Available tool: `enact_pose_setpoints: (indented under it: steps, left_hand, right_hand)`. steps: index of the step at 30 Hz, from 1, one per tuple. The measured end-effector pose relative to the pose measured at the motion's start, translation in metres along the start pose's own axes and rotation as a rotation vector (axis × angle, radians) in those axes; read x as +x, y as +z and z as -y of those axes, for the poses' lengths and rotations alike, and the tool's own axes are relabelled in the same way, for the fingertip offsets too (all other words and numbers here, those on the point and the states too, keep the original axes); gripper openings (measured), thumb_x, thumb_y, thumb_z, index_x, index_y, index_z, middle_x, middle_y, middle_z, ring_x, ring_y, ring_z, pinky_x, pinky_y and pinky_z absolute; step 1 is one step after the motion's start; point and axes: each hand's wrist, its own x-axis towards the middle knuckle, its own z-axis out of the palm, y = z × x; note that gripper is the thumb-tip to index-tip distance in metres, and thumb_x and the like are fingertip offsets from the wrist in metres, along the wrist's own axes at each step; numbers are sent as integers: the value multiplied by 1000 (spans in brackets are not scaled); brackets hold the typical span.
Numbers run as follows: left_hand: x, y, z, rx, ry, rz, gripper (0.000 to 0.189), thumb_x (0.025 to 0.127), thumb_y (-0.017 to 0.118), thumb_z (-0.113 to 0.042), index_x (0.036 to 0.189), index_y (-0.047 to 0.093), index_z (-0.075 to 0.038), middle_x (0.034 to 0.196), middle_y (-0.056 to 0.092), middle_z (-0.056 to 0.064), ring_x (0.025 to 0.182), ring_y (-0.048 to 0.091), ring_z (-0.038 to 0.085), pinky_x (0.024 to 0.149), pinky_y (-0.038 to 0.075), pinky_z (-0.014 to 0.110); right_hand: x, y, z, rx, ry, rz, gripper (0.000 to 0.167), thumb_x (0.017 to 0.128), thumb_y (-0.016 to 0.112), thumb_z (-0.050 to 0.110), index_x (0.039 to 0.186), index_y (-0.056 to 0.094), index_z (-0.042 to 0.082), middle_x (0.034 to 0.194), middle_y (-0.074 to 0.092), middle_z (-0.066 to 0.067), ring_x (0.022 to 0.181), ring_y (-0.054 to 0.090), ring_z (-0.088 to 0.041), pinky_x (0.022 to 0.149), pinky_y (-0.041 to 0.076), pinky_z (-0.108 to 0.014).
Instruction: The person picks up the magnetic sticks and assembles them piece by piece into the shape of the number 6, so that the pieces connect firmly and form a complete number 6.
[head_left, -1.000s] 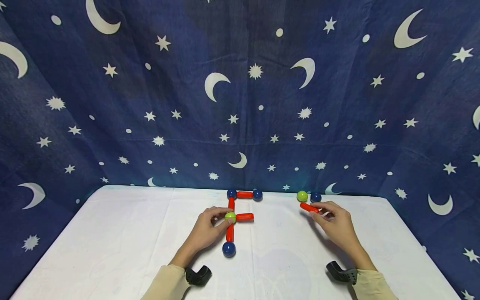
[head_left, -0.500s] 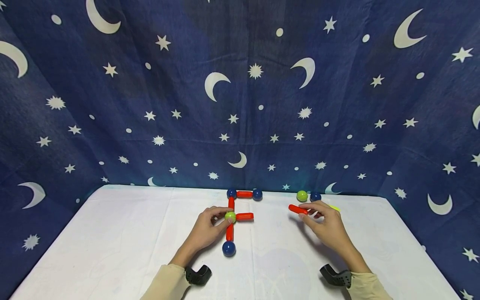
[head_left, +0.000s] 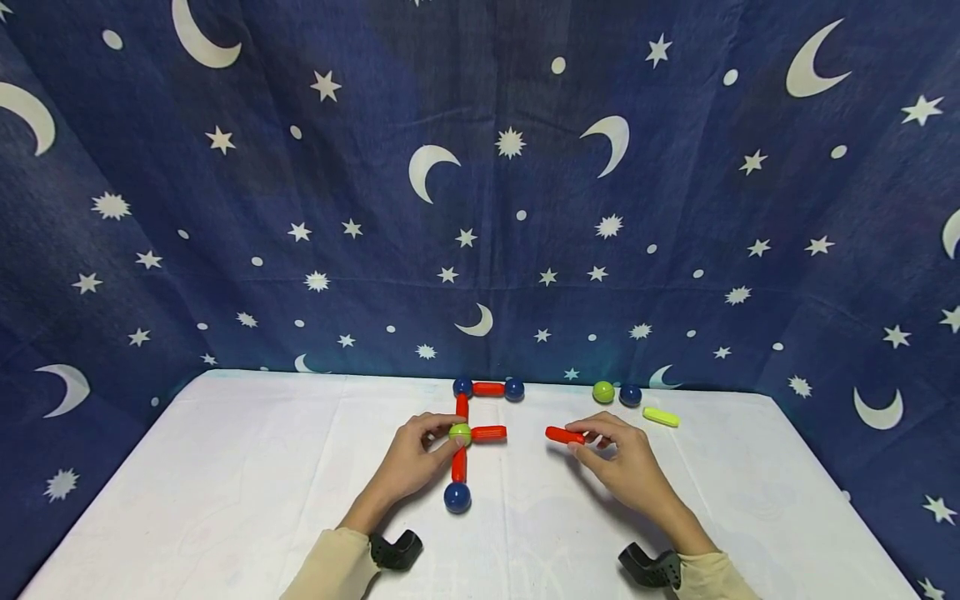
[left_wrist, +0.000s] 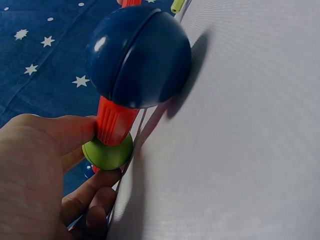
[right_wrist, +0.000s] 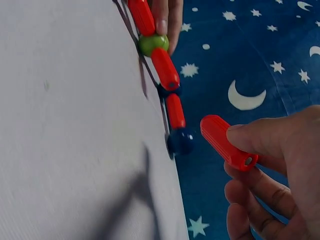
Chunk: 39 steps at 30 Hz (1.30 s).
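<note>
My left hand (head_left: pixel 415 454) pinches a green ball (left_wrist: pixel 107 155) in the middle of a shape made of red magnetic rods and balls. From that ball one red rod (head_left: pixel 462 407) runs back to a blue ball (head_left: pixel 463 387), and another rod runs forward to a near blue ball (head_left: pixel 457 497). A third rod (head_left: pixel 489 432) points right with a free end. At the back, a red rod (head_left: pixel 489 389) links two blue balls. My right hand (head_left: pixel 626 462) pinches a loose red magnetic rod (right_wrist: pixel 227 142) by one end, above the table, right of the shape.
A loose green ball (head_left: pixel 603 392), a blue ball (head_left: pixel 630 395) and a yellow-green rod (head_left: pixel 661 417) lie at the back right of the white table (head_left: pixel 247 483). Behind it hangs a dark blue cloth (head_left: pixel 360 300) with moons and stars.
My right hand has carried the red rod leftward and slightly nearer, toward the shape, uncovering the yellow-green rod. The left hand and the shape have stayed in place.
</note>
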Motion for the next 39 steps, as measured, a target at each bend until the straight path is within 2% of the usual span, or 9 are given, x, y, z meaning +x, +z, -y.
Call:
enact_pose_setpoints:
  steps: [8,14,24,31,39]
  left_hand:
    - [0,1,0,-2,6,-6,26,92,75,-21,118,76,-19,102,68,-10,93,56,14,84,48,36]
    - [1,1,0,-10,16,-13,25,91,76,-18,116,77,-19,101,69,-10,93,56,13,82,47,33]
    - [1,0,0,-1,17,-15,25,91,76,-18,117,77,-19,102,69,-10,93,56,13,82,48,34]
    - [1,0,2,8,23,-22,25,91,77,-19,116,77,-20,98,68,-12,91,56,13,81,47,33]
    - [1,0,0,8,10,-11,25,93,75,-21,118,76,-21,103,69,-10,94,56,14,85,49,38]
  right_hand:
    - [-2,10,12,60,53,62,28,82,82,2,105,79,17,97,71,12,84,62,-9,72,52,-30]
    - [-2,21,20,129,60,134,26,85,82,7,107,78,20,99,71,12,84,61,-10,73,52,-30]
    - [2,42,33,260,145,214,21,88,80,16,109,78,19,98,71,9,84,60,-14,75,50,-29]
    - [-4,58,35,320,153,240,20,87,82,14,106,79,16,96,71,5,81,60,-13,73,51,-27]
    - [-9,64,39,352,177,288,19,88,80,14,107,79,13,94,71,2,81,59,-13,72,49,-26]
